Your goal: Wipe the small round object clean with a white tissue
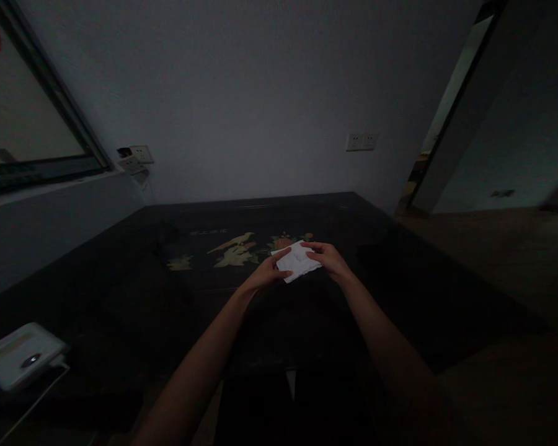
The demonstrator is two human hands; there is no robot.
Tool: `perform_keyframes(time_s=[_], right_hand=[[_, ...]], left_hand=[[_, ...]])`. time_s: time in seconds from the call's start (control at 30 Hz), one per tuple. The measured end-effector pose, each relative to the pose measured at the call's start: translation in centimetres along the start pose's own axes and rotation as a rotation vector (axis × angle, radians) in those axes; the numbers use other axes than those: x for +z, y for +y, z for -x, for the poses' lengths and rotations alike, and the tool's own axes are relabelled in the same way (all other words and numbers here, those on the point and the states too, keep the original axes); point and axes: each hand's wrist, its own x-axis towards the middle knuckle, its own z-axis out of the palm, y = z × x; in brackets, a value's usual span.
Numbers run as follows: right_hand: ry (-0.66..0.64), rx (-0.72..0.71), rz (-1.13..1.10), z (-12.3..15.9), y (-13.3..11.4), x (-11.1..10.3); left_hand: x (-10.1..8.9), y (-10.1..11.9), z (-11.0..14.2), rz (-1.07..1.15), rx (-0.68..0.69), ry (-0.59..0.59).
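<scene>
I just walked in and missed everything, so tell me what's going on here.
A person's left hand and right hand hold a small white, paper-like sheet over a dark tabletop decorated with a tan bird and flowers. A white, boxy device with a pale cable sits toward the tabletop's left side.

Bare forearms (209, 353) reach forward, converging; left grip (264, 274), right grip (333, 261) near each other, both pinching.

Bare left hand (266, 274), bare right hand (333, 261) — slender fingers (317, 246), bare wrists (248, 291) — bare forearms (208, 353) tapering wristward
</scene>
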Motion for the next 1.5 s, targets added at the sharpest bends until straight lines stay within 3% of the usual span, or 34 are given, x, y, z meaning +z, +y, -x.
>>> perform_keyframes(time_s=[0.13, 0.23, 0.37, 0.43, 0.53, 0.7, 0.97, 1.17, 1.33, 1.5], right_hand=[[-0.027, 0.011, 0.106, 0.7, -1.6, -0.9], [0.024, -0.006, 0.187, 1.7, -2.8, -1.8], [0.083, 0.023, 0.26, 3.7, -2.5, -3.5], [0.077, 0.052, 0.258, 4.7, -1.4, -4.4], [0.077, 0.071, 0.302, 5.6, 0.5, -5.3], [0.081, 0.074, 0.351, 5.3, 2.8, -5.6], [0.145, -0.139, 0.795, 5.3, 3.9, -5.9], [0.079, -0.151, 1.097, 5.8, 3.9, -6.0], [0.07, -0.174, 1.142, 6.2, 4.0, -5.6], [0.108, -0.163, 1.159, 6.4, 3.8, -5.1]], left_hand=[[0.8, -0.2, 0.4, -0.014, 0.004, -0.027], [1.5, -0.3, 0.7, -0.086, 0.017, -0.022], [2.2, -1.1, 0.7, -0.538, 0.284, 0.248], [2.9, -1.7, 0.7, -0.801, 0.404, 0.298], [4.2, -2.5, 1.0, -0.997, 0.434, 0.167], [5.9, -3.2, 1.6, -1.288, 0.347, -0.03], [5.4, -3.1, 0.7, -1.484, 0.248, -0.19], [4.8, -2.6, -0.3, -1.456, 0.265, -0.231], [6.5, -2.0, 1.1, -1.473, 0.296, -0.151], [7.8, -2.2, 1.7, -1.49, 0.227, -0.131]])
